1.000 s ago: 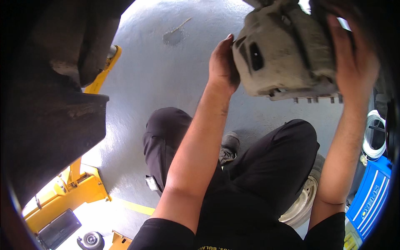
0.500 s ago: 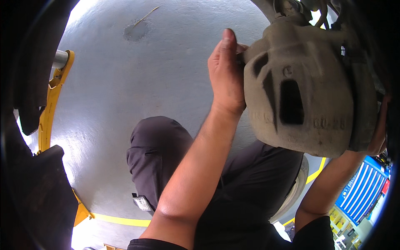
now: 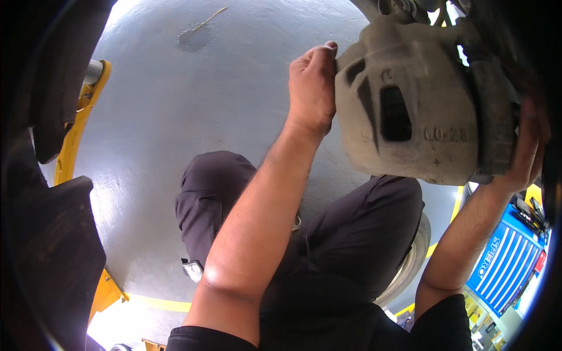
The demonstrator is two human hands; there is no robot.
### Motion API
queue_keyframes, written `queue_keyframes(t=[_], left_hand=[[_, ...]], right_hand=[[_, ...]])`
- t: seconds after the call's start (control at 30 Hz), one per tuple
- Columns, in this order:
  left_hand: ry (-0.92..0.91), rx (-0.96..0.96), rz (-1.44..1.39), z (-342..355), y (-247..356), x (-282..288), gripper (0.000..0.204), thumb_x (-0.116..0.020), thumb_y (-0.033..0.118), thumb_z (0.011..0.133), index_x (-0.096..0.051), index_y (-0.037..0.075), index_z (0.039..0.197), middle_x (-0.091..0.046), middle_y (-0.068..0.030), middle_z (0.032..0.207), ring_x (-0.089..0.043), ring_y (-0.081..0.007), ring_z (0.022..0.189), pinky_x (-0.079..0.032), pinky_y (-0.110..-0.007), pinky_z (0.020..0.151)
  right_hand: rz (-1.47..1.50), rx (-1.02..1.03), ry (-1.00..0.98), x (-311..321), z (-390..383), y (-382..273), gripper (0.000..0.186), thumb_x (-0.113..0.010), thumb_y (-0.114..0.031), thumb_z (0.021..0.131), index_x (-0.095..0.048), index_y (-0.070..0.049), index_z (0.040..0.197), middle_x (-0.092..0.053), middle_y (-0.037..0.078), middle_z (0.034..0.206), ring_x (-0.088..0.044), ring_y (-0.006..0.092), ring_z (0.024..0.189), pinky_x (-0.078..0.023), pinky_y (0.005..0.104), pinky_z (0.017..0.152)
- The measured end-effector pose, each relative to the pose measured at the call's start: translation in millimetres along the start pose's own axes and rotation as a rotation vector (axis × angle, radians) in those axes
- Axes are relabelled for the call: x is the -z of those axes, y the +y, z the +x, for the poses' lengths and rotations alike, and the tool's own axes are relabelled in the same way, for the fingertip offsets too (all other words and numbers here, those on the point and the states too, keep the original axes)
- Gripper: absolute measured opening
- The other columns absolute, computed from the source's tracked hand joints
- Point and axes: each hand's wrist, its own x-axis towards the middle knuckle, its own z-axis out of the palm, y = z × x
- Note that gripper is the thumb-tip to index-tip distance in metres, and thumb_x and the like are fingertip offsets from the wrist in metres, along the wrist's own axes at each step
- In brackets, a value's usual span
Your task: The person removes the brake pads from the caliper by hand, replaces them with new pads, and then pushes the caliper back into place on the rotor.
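Note:
A large, dusty brake caliper (image 3: 410,114) with a rectangular opening fills the upper right. My left hand (image 3: 313,88) is closed at its left edge, knuckles up and thumb bent against the metal. The fingertips go out of sight behind that edge. On the far right, my right hand (image 3: 524,149) wraps round the opposite side, by a dark upright part (image 3: 494,128) next to the caliper. Its fingers point upward and are partly lost in shadow. Above the caliper, suspension parts and a hose show at the upper rim.
A yellow lift arm (image 3: 85,117) stands at the left behind dark bodywork (image 3: 64,251). My bent knees are below the caliper. A tyre (image 3: 413,263) lies beside my right leg. Farther right is a blue tool cabinet (image 3: 506,260). Yellow lines mark the grey floor (image 3: 175,111).
My left thumb has come down from upright and its fingers have curled in. The caliper and both hands sit higher in view, the caliper also slightly left; the view itself has shifted.

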Motion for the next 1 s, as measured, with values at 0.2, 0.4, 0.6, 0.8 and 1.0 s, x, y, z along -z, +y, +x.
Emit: queue_keyframes(t=[0.2, 0.4, 0.6, 0.8, 1.0], left_hand=[[-0.224, 0.128, 0.589, 28.9, 52.0, 38.4, 0.042, -0.066, 0.042, 0.099, -0.076, 0.001, 0.106, -0.075, -0.0122, 0.093, -0.068, -0.0186, 0.083, -0.054, -0.031, 0.074], [-0.331, 0.040, 0.801, 54.3, 71.5, 24.9, 0.058, -0.044, 0.052, 0.108, -0.071, 0.003, 0.119, -0.076, -0.0151, 0.104, -0.071, -0.0246, 0.095, -0.056, -0.041, 0.089], [-0.402, 0.017, 0.479, 36.5, 44.7, 27.0, 0.075, -0.041, 0.063, 0.106, -0.072, -0.005, 0.111, -0.072, -0.0196, 0.094, -0.069, -0.0264, 0.089, -0.055, -0.041, 0.085], [-0.470, 0.039, 0.520, 34.4, 50.5, 27.2, 0.070, -0.043, 0.061, 0.106, -0.072, -0.003, 0.110, -0.070, -0.0129, 0.088, -0.065, -0.0203, 0.084, -0.055, -0.038, 0.080], [-0.385, 0.046, 0.151, 22.9, 26.2, 28.6, 0.043, -0.057, 0.043, 0.105, -0.069, 0.002, 0.100, -0.066, -0.0066, 0.083, -0.058, -0.0135, 0.076, -0.050, -0.033, 0.072]], right_hand=[[0.019, -0.212, 0.044, -5.3, 10.4, -42.0, 0.056, -0.074, -0.043, 0.094, -0.064, -0.002, 0.130, -0.075, 0.011, 0.118, -0.073, 0.0275, 0.110, -0.062, 0.0369, 0.090], [-0.087, -0.251, 0.062, 0.2, 0.5, -50.4, 0.049, -0.075, -0.039, 0.094, -0.070, 0.002, 0.121, -0.076, 0.010, 0.112, -0.074, 0.0241, 0.103, -0.058, 0.0319, 0.090], [-0.029, -0.246, 0.062, 4.9, 1.8, -44.9, 0.041, -0.071, -0.035, 0.094, -0.069, 0.001, 0.113, -0.073, 0.009, 0.103, -0.069, 0.0220, 0.092, -0.055, 0.0302, 0.079], [0.048, -0.278, 0.055, 4.5, 5.6, -46.6, 0.033, -0.068, -0.031, 0.094, -0.069, 0.000, 0.106, -0.069, 0.008, 0.094, -0.064, 0.0199, 0.081, -0.051, 0.0286, 0.069], [0.227, -0.371, 0.107, -9.5, 14.8, -48.4, 0.026, -0.064, -0.027, 0.095, -0.068, -0.001, 0.099, -0.066, 0.008, 0.085, -0.060, 0.0178, 0.069, -0.047, 0.0269, 0.058]])
